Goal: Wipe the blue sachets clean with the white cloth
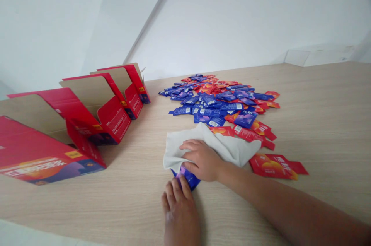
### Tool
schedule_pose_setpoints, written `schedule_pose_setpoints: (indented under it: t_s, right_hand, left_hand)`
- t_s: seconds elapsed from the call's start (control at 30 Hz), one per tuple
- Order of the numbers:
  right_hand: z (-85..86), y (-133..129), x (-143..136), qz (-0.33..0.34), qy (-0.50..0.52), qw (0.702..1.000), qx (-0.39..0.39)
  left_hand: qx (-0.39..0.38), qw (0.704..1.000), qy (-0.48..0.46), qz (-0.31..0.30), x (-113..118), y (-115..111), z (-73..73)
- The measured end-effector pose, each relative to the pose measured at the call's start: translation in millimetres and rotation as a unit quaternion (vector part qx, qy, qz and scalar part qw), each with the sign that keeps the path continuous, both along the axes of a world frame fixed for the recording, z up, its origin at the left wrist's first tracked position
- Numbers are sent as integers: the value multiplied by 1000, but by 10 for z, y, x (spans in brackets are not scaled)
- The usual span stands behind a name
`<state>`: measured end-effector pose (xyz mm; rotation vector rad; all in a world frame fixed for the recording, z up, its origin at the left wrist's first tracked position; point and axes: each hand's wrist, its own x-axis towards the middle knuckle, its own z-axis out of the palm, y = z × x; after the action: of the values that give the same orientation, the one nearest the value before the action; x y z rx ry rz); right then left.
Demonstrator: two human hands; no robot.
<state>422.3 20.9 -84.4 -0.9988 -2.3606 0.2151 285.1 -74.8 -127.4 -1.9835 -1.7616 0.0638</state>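
Note:
A white cloth (185, 141) lies spread on the table under my right hand (201, 159), whose fingers press on it and hold it. Partly covered by the cloth is a blue-purple packet (190, 178). The fingertips of my left hand (179, 199) hold this packet's near edge against the table. Beside the cloth on the right lies a red packet (274, 165) with orange fruit printed on it. The cloth's far edge touches or overlaps more red packets (223, 131).
A loose pile of blue packets (208, 100) and red packets (207, 88) spreads behind the cloth. Several open red cartons (46, 153) stand in a row on the left. The wood-grain table (139, 199) meets a white wall (232, 17) at the back.

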Motion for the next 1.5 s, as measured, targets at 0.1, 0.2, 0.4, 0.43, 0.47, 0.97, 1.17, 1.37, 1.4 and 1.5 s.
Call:
schedule_pose_setpoints:
  t_s: [0.1, 0.2, 0.4, 0.43, 0.47, 0.97, 1.17, 1.37, 1.4, 1.5]
  right_hand:
    - [4, -27, -13, 73, -15, 997, 9]
    - [0, -32, -37, 77, -33, 996, 2]
    - [-16, 25, -39, -29, -32, 999, -16]
    - [-17, 34, -33, -42, -35, 998, -17]
    - [-16, 40, -26, -53, -37, 998, -19]
    - [-5, -50, -59, 49, -38, 998, -10]
    - [-6, 14, -45, -49, -37, 998, -29]
    - [10, 20, -16, -83, -28, 996, -28]
    - [12, 13, -12, -74, -17, 997, -20]
    - [16, -16, -8, -15, 10, 1000, 10]
  left_hand:
    - [-13, 1000, 0, -5, -1, 1, 4]
    - [-25, 1000, -8, -13, 11, 2, 20]
    - [-25, 999, -24, 23, 80, -8, 111]
    - [-30, 999, -26, 15, 79, -10, 117]
    - [-33, 999, -28, 10, 75, -12, 117]
    - [-34, 999, -31, 5, 38, -4, 43]
    - [-27, 999, -31, 6, 39, -5, 39]
    - [-19, 999, -25, -12, -40, 9, -60]
    - [-17, 999, -26, -16, -40, 11, -63]
    - [-18, 999, -35, -7, -35, 14, -60]
